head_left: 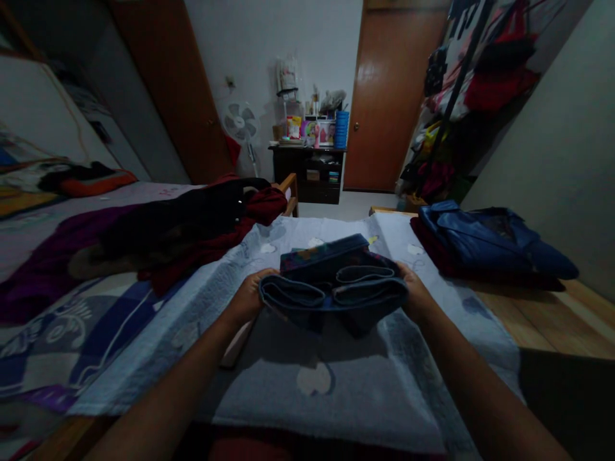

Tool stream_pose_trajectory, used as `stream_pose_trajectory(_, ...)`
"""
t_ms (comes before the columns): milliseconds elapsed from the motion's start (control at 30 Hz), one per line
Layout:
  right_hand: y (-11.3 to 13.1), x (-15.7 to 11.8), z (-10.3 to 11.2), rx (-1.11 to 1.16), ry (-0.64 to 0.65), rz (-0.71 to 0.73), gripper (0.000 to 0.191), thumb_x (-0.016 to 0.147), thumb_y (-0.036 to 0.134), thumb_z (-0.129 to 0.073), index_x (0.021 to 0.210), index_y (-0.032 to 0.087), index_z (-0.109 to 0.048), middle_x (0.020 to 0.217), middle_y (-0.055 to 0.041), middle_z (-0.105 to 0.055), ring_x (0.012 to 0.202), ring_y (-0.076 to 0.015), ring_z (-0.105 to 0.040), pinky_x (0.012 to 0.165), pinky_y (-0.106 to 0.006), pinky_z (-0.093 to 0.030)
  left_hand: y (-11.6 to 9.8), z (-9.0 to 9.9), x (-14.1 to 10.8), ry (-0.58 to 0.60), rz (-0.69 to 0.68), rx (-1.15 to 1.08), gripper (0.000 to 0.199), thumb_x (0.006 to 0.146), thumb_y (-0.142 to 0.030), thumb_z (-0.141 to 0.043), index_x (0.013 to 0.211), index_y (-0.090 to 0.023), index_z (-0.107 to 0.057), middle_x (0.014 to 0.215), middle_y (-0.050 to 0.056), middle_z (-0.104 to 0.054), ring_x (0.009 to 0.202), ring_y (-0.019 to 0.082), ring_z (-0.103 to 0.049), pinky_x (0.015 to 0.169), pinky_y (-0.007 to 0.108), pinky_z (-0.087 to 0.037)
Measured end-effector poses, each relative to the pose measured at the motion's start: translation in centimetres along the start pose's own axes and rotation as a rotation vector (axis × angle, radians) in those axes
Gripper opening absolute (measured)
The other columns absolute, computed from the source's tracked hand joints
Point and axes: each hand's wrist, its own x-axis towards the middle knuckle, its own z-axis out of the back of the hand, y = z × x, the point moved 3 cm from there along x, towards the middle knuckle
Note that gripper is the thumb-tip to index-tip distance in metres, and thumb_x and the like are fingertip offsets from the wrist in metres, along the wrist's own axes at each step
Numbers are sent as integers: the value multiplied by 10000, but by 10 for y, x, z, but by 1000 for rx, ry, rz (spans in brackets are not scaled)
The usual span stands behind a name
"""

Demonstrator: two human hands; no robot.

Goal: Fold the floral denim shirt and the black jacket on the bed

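A pair of folded dark blue jeans [331, 298] is held up in front of me, just above the light grey-blue cloth [269, 397]. Its folded layers and openings face me, and coloured floral patches show on the far part. My left hand [252, 294] grips the left edge of the bundle, while my right hand [412, 291] grips the right edge. Some fingers of both hands are hidden behind the denim. Beneath my left wrist lies a flat pale object [237, 346], partly covered by the arm and too dim to name.
Folded blue denim [475, 237] rests on a dark red cloth at right, over a wooden surface [538, 317]. Dark clothes [187, 218] lie heaped on the bed at left. Farther back stand a fan [241, 121], a dark cabinet [307, 173] and a wooden door [384, 96].
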Motion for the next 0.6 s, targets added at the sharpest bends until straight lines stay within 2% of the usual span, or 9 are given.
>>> stream_pose_trajectory(167,-36,-37,12,-117,-10,-36,368,565,273,-820,863,200,-617,793,5,-686,729,-173,-619,695,-294,-480,20,-7,-45,97,-6,236,90,668,-137,-596,728,-189,-638,839,14,-652,845,176,-598,806,273,-468)
stream_pose_trajectory(267,-58,-55,20,-158,-151,-35,470,566,315,-822,968,220,-598,924,-18,-686,847,-202,-632,755,-318,-492,32,-11,-64,114,24,299,172,674,-189,-650,846,-203,-657,958,46,-664,954,217,-602,893,326,-463)
stream_pose_trajectory(367,-75,-73,22,-153,-318,-88,538,592,382,-817,1052,236,-580,1034,-47,-674,963,-229,-626,799,-329,-496,43,-15,-79,3,44,334,346,653,-284,-727,983,-219,-648,1106,80,-639,1092,270,-567,992,408,-428)
stream_pose_trajectory(500,-91,-91,7,28,-239,-224,459,708,483,-719,1085,248,-603,1007,-36,-700,941,-228,-643,782,-332,-504,47,-27,-95,-252,95,374,333,735,-439,-678,984,-224,-625,1284,95,-518,1265,300,-447,1088,491,-332)
stream_pose_trajectory(600,-93,-95,-8,139,-230,-186,394,727,462,-702,1054,249,-649,1035,-21,-711,1007,-221,-632,850,-327,-495,47,-42,-104,-385,187,321,300,816,-469,-574,965,-209,-598,1288,101,-441,1285,286,-425,1067,468,-369)
